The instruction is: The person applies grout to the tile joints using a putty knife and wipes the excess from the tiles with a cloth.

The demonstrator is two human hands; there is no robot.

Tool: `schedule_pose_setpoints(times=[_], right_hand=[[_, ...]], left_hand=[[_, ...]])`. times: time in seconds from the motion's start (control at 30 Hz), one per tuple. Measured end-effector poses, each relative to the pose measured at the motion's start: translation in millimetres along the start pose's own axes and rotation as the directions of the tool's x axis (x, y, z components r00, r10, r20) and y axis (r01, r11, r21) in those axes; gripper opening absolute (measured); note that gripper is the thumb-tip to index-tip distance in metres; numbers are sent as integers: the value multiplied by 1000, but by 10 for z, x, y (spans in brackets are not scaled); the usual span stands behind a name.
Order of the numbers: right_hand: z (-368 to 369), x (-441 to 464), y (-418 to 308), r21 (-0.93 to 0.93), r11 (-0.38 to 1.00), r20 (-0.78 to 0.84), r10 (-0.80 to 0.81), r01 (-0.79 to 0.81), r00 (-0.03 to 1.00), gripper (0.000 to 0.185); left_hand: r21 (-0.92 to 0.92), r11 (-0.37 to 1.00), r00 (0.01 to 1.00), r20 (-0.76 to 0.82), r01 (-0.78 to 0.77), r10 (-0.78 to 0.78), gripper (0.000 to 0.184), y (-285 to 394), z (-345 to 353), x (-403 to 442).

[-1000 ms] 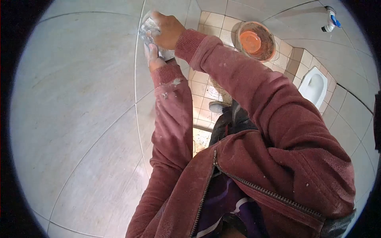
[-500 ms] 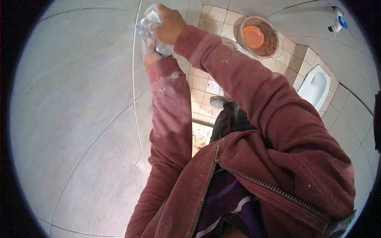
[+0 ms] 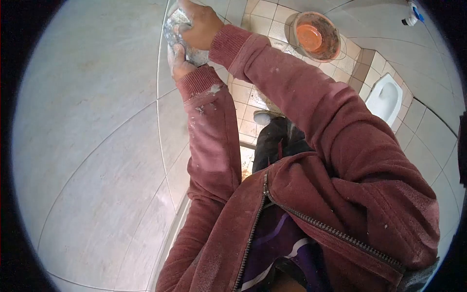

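Observation:
Near the top of the view, my left hand (image 3: pixel 179 60) holds a whitish, paste-smeared piece (image 3: pixel 195 56) from below, its thumb up along the near side. My right hand (image 3: pixel 200 25) is closed on the upper part of the same piece, fingers bent over it. What the piece is, and whether the right hand grips something else there, I cannot make out. Both hands are close together beside the grey tiled wall (image 3: pixel 97 97). White smears mark the left sleeve cuff.
An orange bucket (image 3: pixel 333 48) stands on the tiled floor (image 3: pixel 265 27) beyond my right forearm. A white squat toilet (image 3: pixel 384 100) is at the right. A tap (image 3: pixel 411 19) with a blue handle projects from the wall at upper right. My shoe (image 3: pixel 262 117) shows below.
Both hands, still together on the smeared piece, have moved slightly up and left. The view has shifted, so the bucket and tap sit higher in the frame.

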State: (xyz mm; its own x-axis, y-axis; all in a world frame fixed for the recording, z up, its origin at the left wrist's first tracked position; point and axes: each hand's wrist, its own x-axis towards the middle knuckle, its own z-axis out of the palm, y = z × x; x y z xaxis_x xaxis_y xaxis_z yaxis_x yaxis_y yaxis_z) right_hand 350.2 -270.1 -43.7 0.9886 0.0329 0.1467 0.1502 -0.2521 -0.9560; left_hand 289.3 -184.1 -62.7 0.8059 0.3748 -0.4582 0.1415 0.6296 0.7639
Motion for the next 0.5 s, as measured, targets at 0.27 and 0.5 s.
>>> schedule_pose_setpoints(times=[0.27,0.5], right_hand=[[132,-371,-200,21,998,120,54,-57,991,30],[301,-733,-368,115,993,128,8,-23,992,28]], left_hand=[[-46,999,999,-42,-15,13,39,59,-275,-353],[-40,993,991,-76,-111,108,42,129,-637,-588]])
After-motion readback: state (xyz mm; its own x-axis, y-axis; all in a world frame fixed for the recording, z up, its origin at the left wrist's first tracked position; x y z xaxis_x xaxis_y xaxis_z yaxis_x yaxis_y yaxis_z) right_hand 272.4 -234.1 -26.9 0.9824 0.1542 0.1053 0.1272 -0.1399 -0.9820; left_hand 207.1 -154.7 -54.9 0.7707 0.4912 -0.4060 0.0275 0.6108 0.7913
